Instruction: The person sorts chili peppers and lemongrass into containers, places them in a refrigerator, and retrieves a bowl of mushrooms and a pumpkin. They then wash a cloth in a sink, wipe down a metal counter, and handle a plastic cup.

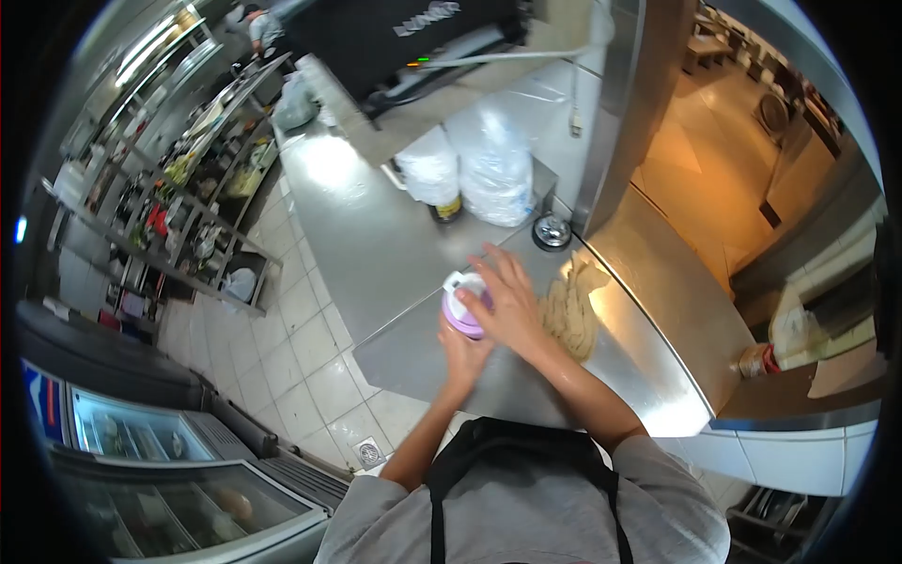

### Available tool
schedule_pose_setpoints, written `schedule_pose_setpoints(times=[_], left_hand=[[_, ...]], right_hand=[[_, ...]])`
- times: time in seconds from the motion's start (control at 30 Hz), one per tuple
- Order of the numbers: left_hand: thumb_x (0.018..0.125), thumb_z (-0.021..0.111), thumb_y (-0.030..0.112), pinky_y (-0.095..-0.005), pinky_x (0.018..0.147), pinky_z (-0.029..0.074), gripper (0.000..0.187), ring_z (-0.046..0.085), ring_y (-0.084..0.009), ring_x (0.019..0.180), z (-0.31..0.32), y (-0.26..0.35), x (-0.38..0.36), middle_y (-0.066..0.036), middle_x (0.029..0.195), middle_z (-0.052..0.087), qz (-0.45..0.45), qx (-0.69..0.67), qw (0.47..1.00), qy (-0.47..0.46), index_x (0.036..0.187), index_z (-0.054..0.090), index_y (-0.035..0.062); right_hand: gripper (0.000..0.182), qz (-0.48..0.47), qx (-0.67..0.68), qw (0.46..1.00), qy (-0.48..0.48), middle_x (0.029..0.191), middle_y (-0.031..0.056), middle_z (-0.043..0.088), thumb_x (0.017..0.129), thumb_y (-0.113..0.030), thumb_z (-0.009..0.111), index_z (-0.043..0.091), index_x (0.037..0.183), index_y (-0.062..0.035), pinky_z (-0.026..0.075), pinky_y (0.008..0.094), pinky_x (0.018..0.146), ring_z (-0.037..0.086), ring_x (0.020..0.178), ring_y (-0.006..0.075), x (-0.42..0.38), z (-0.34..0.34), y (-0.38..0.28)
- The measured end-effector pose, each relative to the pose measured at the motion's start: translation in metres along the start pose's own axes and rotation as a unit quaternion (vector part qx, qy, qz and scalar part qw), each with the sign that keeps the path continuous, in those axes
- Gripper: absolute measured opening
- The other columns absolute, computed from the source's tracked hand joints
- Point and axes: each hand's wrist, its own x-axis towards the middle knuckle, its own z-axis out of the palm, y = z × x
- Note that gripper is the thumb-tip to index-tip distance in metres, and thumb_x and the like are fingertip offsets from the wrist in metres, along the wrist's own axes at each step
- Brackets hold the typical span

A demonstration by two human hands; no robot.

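Left of frame: glass-fronted chiller (141, 437), tiled floor (301, 348), wire shelving (178, 188) stocked with goods.

Centre: steel desk (376, 235). Over its near edge, a purple cup (461, 318) with white lid (459, 285). Left hand (460, 352): grip wrapped round the cup from below. Right hand (512, 305): fingers spread, grip pressed down over the lid and cup top.

Behind: two white plastic bags (470, 169), one over a dark bottle (447, 209); round metal bell (552, 231).

Right: beige cloth (571, 310) lying just beside the right hand; bottle with red band (756, 360) on a lower ledge.
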Motion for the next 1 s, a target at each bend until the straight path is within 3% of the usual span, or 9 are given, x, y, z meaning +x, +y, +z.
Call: schedule_pose_setpoints(times=[0.2,0.23,0.33,0.4,0.6,0.67,0.8,0.87,1.0], left_hand=[[0.054,0.08,0.031,-0.0437,0.093,0.032,0.103,0.033,-0.0378,0.117,-0.043,0.005,-0.038,-0.022,0.127,0.03,0.011,0.062,0.991,-0.118,0.13,0.019,-0.0021],[0.054,0.08,0.031,-0.0437,0.093,0.032,0.103,0.033,-0.0378,0.117,-0.049,-0.011,-0.032,-0.022,0.127,0.03,0.007,0.062,0.992,-0.112,0.13,0.019,-0.0021],[0.053,0.081,0.033,-0.0428,0.095,0.031,0.105,0.037,-0.0352,0.115,-0.058,-0.04,0.004,-0.02,0.124,0.036,0.197,0.119,0.926,-0.299,0.131,0.018,0.0013],[0.053,0.081,0.034,-0.0417,0.094,0.033,0.104,0.042,-0.0327,0.112,-0.059,-0.029,0.014,-0.018,0.119,0.043,-0.01,-0.102,0.891,-0.442,0.13,0.02,0.0037],[0.053,0.079,0.032,-0.0396,0.093,0.035,0.099,0.045,-0.032,0.11,-0.043,-0.028,-0.01,-0.017,0.119,0.045,0.053,-0.133,0.956,-0.255,0.129,0.023,0.0033],[0.053,0.079,0.032,-0.0413,0.096,0.032,0.097,0.044,-0.0316,0.11,-0.055,-0.025,-0.005,-0.017,0.119,0.044,0.083,-0.096,0.959,-0.253,0.128,0.025,0.003],[0.052,0.079,0.032,-0.0435,0.095,0.031,0.096,0.042,-0.0343,0.111,-0.052,-0.027,0.001,-0.019,0.118,0.043,0.118,-0.086,0.912,-0.383,0.127,0.026,0.0008],[0.052,0.079,0.032,-0.0436,0.095,0.031,0.096,0.041,-0.0352,0.111,-0.046,-0.022,-0.002,-0.02,0.118,0.042,0.099,-0.097,0.894,-0.425,0.126,0.026,-0.0001],[0.052,0.08,0.029,-0.0398,0.093,0.033,0.092,0.041,-0.0307,0.111,-0.052,0.022,-0.016,-0.018,0.118,0.041,0.058,-0.119,0.956,-0.262,0.122,0.028,-0.0013]], right_hand=[[0.03,-0.014,0.032,0.991,-0.127,0.107,0.013,0.055,0.065,-0.033,0.068,0.064,0.078,-0.0058,0.036,0.0431,0.089,0.043,0.109,0.0314,0.001,0.005,-0.022],[0.029,-0.115,0.032,0.984,-0.132,0.105,0.0128,0.056,0.064,-0.031,0.069,0.064,0.078,-0.0055,0.036,0.0419,0.089,0.045,0.107,0.0312,0.0,-0.004,-0.028],[0.024,-0.198,0.07,0.968,-0.137,0.101,0.0126,0.058,0.063,-0.022,0.067,0.063,0.078,-0.0042,0.039,0.0389,0.086,0.049,0.101,0.0303,-0.008,-0.005,-0.033],[0.021,-0.179,0.101,0.969,-0.14,0.1,0.0127,0.059,0.063,-0.017,0.064,0.062,0.079,-0.0032,0.041,0.0371,0.083,0.052,0.097,0.0297,-0.013,-0.002,-0.031],[0.022,0.088,0.374,0.923,0.02,0.096,0.0061,0.06,0.071,0.002,0.049,0.062,0.088,-0.0019,0.044,0.024,0.069,0.056,0.084,0.0133,-0.024,-0.002,0.002],[0.022,0.277,0.309,0.909,-0.03,0.096,0.0048,0.06,0.077,0.001,0.045,0.061,0.093,-0.001,0.043,0.0202,0.068,0.053,0.086,0.0081,-0.036,-0.011,0.023],[0.02,0.204,0.293,0.932,-0.065,0.103,0.0116,0.058,0.081,-0.006,0.048,0.06,0.096,-0.0007,0.043,0.0259,0.075,0.055,0.089,0.0166,-0.054,-0.012,0.031],[0.021,0.097,-0.038,0.993,0.049,0.109,0.017,0.055,0.083,-0.015,0.052,0.061,0.096,-0.0011,0.039,0.0328,0.086,0.051,0.102,0.0282,-0.053,-0.025,0.046],[0.045,0.216,-0.314,0.924,-0.033,0.135,0.014,0.033,0.087,-0.037,0.042,0.044,0.124,-0.011,0.023,0.0499,0.099,0.024,0.125,0.0379,-0.079,-0.027,0.109]])
